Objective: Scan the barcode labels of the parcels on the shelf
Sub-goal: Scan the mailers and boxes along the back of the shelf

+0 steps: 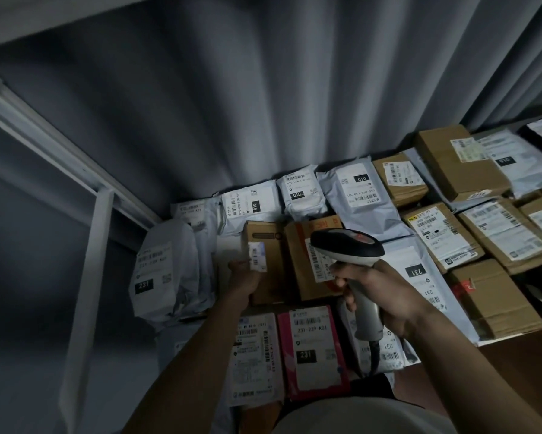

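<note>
My right hand (pixel 379 296) grips the handle of a white and black barcode scanner (pixel 348 245), whose head points left over the parcels. My left hand (pixel 243 277) holds the near left side of a small brown box (pixel 268 264), with fingers beside its small white barcode label (pixel 257 256), which looks lit. Next to it on the right lies another brown box (pixel 304 261) with a long barcode label. A pink mailer (pixel 313 349) and a white labelled parcel (pixel 255 355) lie in front.
Several grey mailers (pixel 250 205) and cardboard boxes (pixel 460 161) with labels cover the shelf to the right and behind. A bulky white bag (pixel 166 270) stands at the left end. A white shelf post (pixel 88 292) rises on the left. Grey corrugated wall behind.
</note>
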